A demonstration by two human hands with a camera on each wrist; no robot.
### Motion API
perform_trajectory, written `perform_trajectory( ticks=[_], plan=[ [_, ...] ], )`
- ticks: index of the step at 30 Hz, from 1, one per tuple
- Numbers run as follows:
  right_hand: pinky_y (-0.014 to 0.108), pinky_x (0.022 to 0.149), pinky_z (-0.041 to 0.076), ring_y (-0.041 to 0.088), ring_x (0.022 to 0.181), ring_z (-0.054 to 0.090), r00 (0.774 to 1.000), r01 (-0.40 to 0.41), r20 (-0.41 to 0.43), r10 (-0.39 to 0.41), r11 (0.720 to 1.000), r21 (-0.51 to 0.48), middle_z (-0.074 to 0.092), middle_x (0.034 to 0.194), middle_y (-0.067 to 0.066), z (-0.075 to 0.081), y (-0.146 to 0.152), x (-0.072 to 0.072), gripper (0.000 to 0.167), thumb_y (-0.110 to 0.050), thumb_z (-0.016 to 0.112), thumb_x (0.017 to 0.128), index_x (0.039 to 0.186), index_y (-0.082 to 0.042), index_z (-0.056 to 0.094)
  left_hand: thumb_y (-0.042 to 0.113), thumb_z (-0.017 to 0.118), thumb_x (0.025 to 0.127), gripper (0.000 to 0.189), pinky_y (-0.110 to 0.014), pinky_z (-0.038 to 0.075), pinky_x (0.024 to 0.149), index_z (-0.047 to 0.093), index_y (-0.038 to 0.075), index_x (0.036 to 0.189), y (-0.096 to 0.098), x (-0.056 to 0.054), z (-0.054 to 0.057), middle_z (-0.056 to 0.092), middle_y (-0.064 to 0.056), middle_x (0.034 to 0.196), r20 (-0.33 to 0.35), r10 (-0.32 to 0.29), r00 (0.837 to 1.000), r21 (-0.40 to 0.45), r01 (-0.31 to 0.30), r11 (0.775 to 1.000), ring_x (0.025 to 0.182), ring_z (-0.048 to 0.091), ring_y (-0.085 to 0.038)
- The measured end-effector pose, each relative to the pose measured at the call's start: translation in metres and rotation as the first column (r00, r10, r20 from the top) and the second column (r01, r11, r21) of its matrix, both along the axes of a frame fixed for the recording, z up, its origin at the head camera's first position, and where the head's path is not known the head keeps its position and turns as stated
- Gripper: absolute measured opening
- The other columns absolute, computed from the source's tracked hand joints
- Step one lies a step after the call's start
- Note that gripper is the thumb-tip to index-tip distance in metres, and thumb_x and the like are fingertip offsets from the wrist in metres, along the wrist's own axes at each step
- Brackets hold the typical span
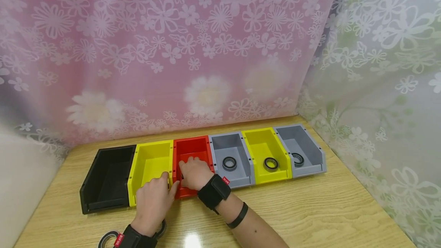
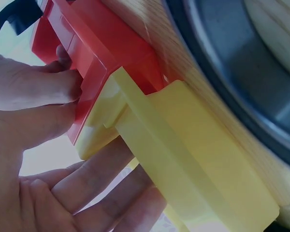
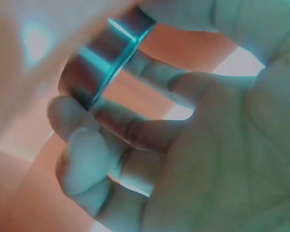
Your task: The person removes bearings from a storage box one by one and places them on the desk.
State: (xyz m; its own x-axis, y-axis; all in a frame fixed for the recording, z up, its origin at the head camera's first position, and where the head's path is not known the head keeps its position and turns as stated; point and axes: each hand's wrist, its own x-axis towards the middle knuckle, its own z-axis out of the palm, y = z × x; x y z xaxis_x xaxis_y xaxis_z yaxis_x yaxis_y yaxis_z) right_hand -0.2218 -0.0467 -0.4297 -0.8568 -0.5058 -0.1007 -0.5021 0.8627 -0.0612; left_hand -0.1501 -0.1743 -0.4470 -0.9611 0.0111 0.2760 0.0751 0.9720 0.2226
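Inside the red bin, my right hand pinches a ball bearing between thumb and fingers, its shiny outer ring tilted in the right wrist view. My left hand lies at the front of the yellow bin beside it. The left fingers reach loosely into that yellow bin, and the left thumb lies against the red bin's side near the shared wall. In the head view, the right hand covers most of the bearing it holds.
A black bin stands at the row's left end. To the right, a grey bin, another yellow bin and an end grey bin each contain a bearing. Two bearings, including one, lie on the wooden table by my left wrist.
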Motion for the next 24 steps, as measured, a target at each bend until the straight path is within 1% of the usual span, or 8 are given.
perform_trajectory(
  ticks=[6,9,14,19,24],
  plan=[
    [0.033,0.072,0.056,0.019,0.083,0.056,1.000,-0.010,0.005,0.010,1.000,-0.008,0.064,0.099,0.007,0.011,0.004,0.006,0.048,-0.039,0.084,0.086,0.123,-0.013,0.068,0.030,0.082,0.089,0.036,-0.028,0.027,0.042,0.066,-0.001,0.092,-0.001,0.000,0.000,0.039,0.000,0.053,0.008,-0.005,1.000,0.012,0.005,1.000,0.043,0.040,-0.017],
    [0.030,0.067,0.054,0.017,0.078,0.054,1.000,-0.019,0.017,0.020,0.999,-0.027,0.062,0.094,0.006,0.018,0.007,0.010,0.047,-0.038,0.084,0.086,0.123,-0.012,0.068,0.030,0.082,0.089,0.035,-0.028,0.027,0.042,0.065,-0.001,0.091,-0.001,0.000,0.000,0.040,0.000,0.053,0.016,-0.005,1.000,0.018,0.005,1.000,0.043,0.040,-0.017],
    [0.027,0.058,0.049,0.016,0.072,0.052,0.999,-0.027,0.040,0.031,0.996,-0.090,0.058,0.086,0.004,0.034,0.016,0.015,0.042,-0.032,0.084,0.085,0.117,-0.010,0.067,0.030,0.081,0.089,0.035,-0.028,0.026,0.043,0.063,0.001,0.087,-0.002,0.000,0.000,0.040,0.000,0.053,0.030,-0.004,1.000,0.025,0.004,1.000,0.043,0.040,-0.017],
    [0.025,0.060,0.046,0.016,0.075,0.051,0.999,-0.035,0.034,0.041,0.987,-0.156,0.058,0.088,0.004,0.052,0.028,0.021,0.040,-0.022,0.080,0.087,0.121,-0.009,0.066,0.031,0.081,0.090,0.035,-0.028,0.025,0.043,0.061,0.002,0.085,-0.003,0.001,0.001,0.038,0.000,0.053,0.020,-0.006,1.000,0.029,0.006,1.000,0.043,0.039,-0.017],
    [0.023,0.059,0.043,0.015,0.076,0.049,0.998,-0.047,0.023,0.053,0.975,-0.218,0.053,0.084,0.002,0.069,0.041,0.030,0.036,-0.018,0.076,0.089,0.121,-0.008,0.064,0.031,0.081,0.090,0.036,-0.028,0.023,0.043,0.058,0.006,0.080,-0.003,0.000,0.000,0.037,0.001,0.053,0.001,-0.017,1.000,0.035,0.017,0.999,0.043,0.038,-0.016]
  ],
)
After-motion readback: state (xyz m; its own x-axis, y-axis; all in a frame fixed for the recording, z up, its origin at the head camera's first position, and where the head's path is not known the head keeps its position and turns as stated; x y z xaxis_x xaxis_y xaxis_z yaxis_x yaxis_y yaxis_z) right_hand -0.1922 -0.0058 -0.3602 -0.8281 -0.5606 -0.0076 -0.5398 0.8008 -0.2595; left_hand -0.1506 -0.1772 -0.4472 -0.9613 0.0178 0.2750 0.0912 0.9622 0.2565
